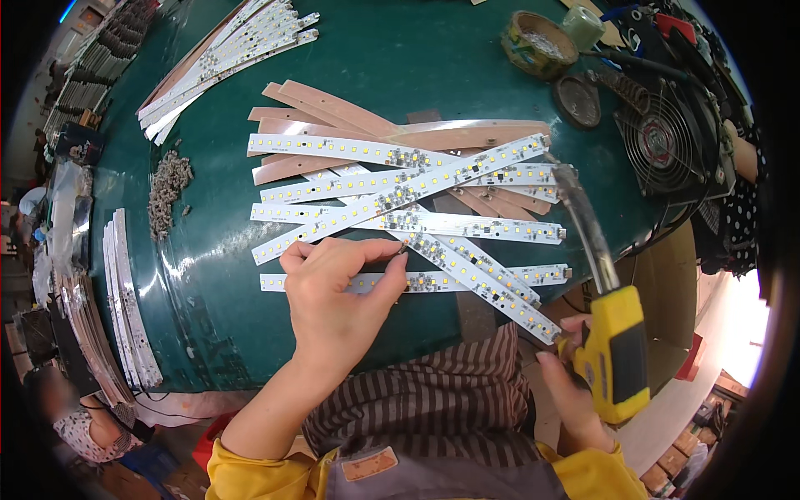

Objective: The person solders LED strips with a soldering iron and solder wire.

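Note:
My left hand (337, 287) is over the middle of the pile, thumb and forefinger pinched on a small dark component (403, 248). Under and around it lie several white LED strips (467, 227), crossing each other, dotted with yellow LEDs and small electronic parts. One LED strip (367, 283) passes partly beneath my left hand. At the right, my right hand (573, 387) grips a yellow and black soldering gun (615, 354). Its long metal barrel points up and away, the tip near the strips' right ends. My right fingers are partly hidden behind the gun.
Brown-backed strips (333, 108) lie beneath the white ones on the green table (225, 317). Left are a heap of small grey parts (169, 183) and stacked strips (129, 308). More strips (233, 62) fan out behind. A round tub (537, 46) and a fan (667, 142) stand far right.

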A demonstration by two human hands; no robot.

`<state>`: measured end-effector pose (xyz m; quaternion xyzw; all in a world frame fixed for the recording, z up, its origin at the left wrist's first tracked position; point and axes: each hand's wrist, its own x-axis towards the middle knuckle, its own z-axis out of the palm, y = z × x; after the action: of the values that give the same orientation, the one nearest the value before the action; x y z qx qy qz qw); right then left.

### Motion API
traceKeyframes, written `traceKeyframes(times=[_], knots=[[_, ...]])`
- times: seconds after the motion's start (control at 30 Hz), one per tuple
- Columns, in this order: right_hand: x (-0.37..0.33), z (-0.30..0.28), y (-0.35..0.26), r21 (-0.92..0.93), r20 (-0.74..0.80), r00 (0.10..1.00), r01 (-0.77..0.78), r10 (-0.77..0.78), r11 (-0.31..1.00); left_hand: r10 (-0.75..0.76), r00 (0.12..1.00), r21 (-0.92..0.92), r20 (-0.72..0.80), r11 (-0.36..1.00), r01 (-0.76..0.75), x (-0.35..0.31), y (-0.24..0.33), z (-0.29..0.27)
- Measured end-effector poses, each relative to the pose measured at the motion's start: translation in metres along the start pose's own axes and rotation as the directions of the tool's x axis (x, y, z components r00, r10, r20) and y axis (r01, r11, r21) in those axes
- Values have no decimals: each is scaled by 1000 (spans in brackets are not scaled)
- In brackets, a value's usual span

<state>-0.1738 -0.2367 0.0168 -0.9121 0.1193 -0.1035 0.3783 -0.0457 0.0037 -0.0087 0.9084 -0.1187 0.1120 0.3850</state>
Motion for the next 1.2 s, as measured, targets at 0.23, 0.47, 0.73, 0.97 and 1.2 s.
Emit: traceKeyframes(times=[0.23, 0.47, 0.73, 0.97, 1.2], knots=[[-60, -8, 35, 425, -156, 987, 112, -50, 898, 6, 1000, -57, 3, 998, -6, 4, 9, 0], [3, 3, -20, 10, 161, 926, 345, -342, 938, -16, 999, -33, -36, 999, 15, -1, 3, 2], [-1, 6, -9, 112, 174, 947, 253, -270, 961, -2, 998, -26, -55, 1000, 0, -1, 5, 3], [-4, 3, -3, 41, 233, 942, 237, -240, 971, 4, 998, 17, -58, 1000, -3, 1, 5, 4], [12, -3, -17, 102, 288, 891, 336, -351, 936, 14, 999, 12, -48, 1000, -14, 1, 5, 3]])
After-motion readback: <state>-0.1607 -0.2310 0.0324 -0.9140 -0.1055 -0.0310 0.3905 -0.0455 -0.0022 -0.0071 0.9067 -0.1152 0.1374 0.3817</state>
